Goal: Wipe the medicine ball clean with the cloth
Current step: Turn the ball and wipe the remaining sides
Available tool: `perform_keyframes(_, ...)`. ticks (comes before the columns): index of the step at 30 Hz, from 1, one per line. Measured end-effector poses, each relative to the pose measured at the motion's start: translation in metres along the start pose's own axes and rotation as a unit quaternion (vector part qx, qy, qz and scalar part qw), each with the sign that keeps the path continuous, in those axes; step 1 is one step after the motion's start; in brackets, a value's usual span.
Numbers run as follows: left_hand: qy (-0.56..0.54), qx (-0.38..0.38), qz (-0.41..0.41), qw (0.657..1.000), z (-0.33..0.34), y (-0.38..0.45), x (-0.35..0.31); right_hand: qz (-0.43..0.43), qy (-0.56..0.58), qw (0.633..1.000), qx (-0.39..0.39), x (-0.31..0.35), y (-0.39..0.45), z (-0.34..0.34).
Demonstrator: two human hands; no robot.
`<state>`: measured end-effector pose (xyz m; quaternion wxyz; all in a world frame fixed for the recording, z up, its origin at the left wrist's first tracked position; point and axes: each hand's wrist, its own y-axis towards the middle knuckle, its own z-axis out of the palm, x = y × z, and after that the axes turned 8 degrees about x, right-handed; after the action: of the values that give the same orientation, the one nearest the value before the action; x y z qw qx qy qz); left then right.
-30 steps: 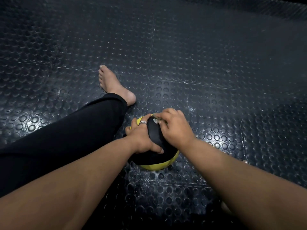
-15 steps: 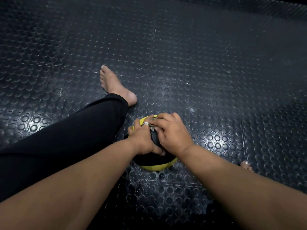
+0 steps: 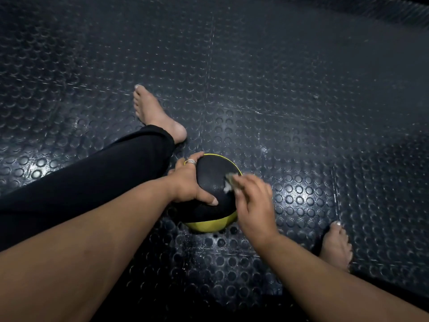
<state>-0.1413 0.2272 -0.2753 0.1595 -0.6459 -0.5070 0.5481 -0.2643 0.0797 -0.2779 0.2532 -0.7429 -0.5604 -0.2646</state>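
Note:
A black and yellow medicine ball (image 3: 212, 180) sits on the studded floor between my legs. My left hand (image 3: 188, 182), with a ring on one finger, grips the ball's left side, thumb across its near face. My right hand (image 3: 254, 205) is at the ball's right side, fingers curled round a small whitish cloth (image 3: 228, 183) that lies against the black surface. The right hand is slightly blurred. Most of the cloth is hidden under the fingers.
Black rubber flooring (image 3: 301, 89) with round studs fills the view. My left leg in black trousers (image 3: 92, 175) and bare left foot (image 3: 153, 115) lie left of the ball. My bare right foot (image 3: 336, 246) rests at the lower right.
My right hand has slid from the top of the ball down to its right side with the cloth, uncovering the black top. The left hand stays on the ball.

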Motion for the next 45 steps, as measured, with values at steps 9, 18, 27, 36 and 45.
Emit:
perform_keyframes(9, -0.082, 0.013, 0.006, 0.997, -0.009, 0.001, 0.000, 0.154, 0.052, 0.982, 0.099, 0.002, 0.091, -0.004)
perform_keyframes(18, -0.239, 0.005, -0.015, 0.971, -0.012, 0.009, -0.014, 0.214, 0.021, 0.969, 0.122, -0.032, -0.008, -0.016)
perform_keyframes(27, -0.412, -0.049, -0.060, 0.908, -0.002, 0.000, -0.036, 0.140, -0.005, 0.989, 0.036, 0.011, 0.068, -0.016)
perform_keyframes(36, -0.407, -0.062, -0.101, 0.906, -0.003, 0.008, -0.030, -0.026, -0.024, 0.997, 0.073, 0.003, 0.014, -0.028)
perform_keyframes(45, -0.292, -0.152, -0.048, 0.943, -0.023, 0.013, -0.025, 0.417, 0.251, 0.871, -0.066, -0.031, 0.033, -0.034)
